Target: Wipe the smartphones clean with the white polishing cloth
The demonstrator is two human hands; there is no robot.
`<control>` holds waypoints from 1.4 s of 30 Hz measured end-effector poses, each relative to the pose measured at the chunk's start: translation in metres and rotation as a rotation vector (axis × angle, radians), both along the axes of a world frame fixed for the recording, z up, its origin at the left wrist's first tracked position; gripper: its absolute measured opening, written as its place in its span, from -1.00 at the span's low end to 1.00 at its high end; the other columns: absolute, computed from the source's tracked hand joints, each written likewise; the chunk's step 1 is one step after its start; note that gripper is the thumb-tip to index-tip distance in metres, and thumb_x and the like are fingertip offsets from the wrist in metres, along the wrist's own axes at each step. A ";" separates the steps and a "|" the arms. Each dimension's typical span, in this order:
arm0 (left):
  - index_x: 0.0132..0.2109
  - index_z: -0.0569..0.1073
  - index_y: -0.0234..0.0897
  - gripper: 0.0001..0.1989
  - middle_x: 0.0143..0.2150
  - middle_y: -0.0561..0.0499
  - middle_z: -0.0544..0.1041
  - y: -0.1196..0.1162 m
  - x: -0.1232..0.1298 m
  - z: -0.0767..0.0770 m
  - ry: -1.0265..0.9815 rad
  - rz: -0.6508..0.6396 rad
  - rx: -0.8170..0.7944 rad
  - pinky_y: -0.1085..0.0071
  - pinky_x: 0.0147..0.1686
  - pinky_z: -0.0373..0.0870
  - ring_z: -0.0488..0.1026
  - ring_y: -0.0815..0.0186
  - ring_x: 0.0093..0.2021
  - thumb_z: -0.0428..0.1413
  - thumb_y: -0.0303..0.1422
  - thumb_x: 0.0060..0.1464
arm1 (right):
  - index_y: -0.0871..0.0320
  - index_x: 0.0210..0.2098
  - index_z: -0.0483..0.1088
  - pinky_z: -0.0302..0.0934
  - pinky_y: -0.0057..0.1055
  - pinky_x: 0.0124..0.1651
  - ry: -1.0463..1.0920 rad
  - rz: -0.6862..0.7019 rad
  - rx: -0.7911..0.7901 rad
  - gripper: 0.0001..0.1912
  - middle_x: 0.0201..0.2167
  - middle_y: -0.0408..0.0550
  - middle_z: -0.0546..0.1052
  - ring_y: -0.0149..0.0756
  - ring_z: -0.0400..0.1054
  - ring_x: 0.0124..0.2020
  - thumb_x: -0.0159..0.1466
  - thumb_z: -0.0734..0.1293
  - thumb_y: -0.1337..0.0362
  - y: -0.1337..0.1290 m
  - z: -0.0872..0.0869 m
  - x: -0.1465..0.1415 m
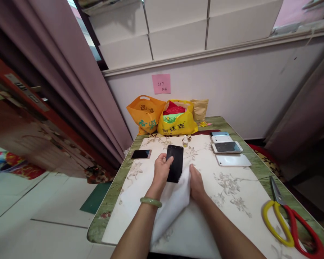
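My left hand grips a black smartphone by its left edge, thumb lying across the dark face. The phone is held tilted up above the table's middle. A white cloth hangs from my right hand, closed on its upper edge. That cloth covers the phone's lower right corner and drapes down toward the table's front. Another smartphone lies flat to the left, dark screen up. On the right lie several more phones, among them a white-framed one with a dark screen and a white one.
Large scissors with yellow and red handles lie at the table's right edge. An orange bag, a filled yellow bag and a brown paper bag stand against the wall. A small bottle stands behind the black phone.
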State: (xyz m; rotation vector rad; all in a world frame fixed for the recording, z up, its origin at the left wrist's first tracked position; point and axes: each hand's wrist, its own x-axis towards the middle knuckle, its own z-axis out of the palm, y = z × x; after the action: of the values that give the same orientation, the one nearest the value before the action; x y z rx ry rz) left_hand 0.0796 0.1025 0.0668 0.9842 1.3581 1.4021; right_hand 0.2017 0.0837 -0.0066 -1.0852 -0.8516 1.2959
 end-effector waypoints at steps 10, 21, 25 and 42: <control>-0.43 0.31 -0.22 -0.80 -0.58 0.19 0.33 -0.013 -0.002 -0.017 0.358 -0.282 -0.119 0.50 -0.53 0.16 0.27 0.42 -0.55 0.19 -0.29 -0.17 | 0.13 -0.34 0.38 0.21 -0.36 -0.19 -0.089 -0.042 0.068 -0.58 -0.42 -0.14 0.48 -0.27 0.31 -0.33 0.30 0.16 -0.09 0.007 -0.004 0.008; -0.30 0.30 -0.23 -0.73 -0.45 0.14 0.43 0.007 0.025 -0.027 -0.037 0.152 0.073 0.50 -0.42 0.28 0.35 0.43 -0.48 0.19 -0.23 -0.11 | 0.10 -0.46 0.30 0.14 -0.36 -0.27 -0.317 0.087 0.175 -0.57 -0.52 -0.18 0.40 -0.29 0.24 -0.43 0.26 0.18 -0.12 0.007 -0.015 0.001; -0.22 0.29 -0.22 -0.67 -0.38 0.11 0.44 0.015 0.027 -0.029 -0.190 0.368 0.110 0.45 -0.33 0.34 0.39 0.41 -0.40 0.19 -0.18 -0.09 | 0.08 -0.50 0.23 0.09 -0.39 -0.34 -0.360 0.121 0.201 -0.58 -0.57 -0.24 0.31 -0.34 0.16 -0.48 0.27 0.17 -0.10 0.007 -0.017 0.000; -0.30 0.38 -0.25 -0.59 -0.59 0.18 0.38 -0.020 -0.052 0.002 0.078 -0.391 -0.341 0.54 -0.60 0.10 0.28 0.45 -0.63 0.33 -0.22 -0.32 | 0.24 -0.12 0.45 0.32 -0.31 -0.11 0.140 -0.144 -0.152 -0.40 -0.14 0.05 0.58 -0.11 0.45 -0.09 0.22 0.19 -0.17 0.013 -0.008 0.014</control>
State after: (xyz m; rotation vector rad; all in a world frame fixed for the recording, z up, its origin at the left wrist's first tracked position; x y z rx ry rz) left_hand 0.0271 0.0826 0.0688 1.0133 1.3199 0.8181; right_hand 0.2156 0.0967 -0.0146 -1.1389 -0.5675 1.3135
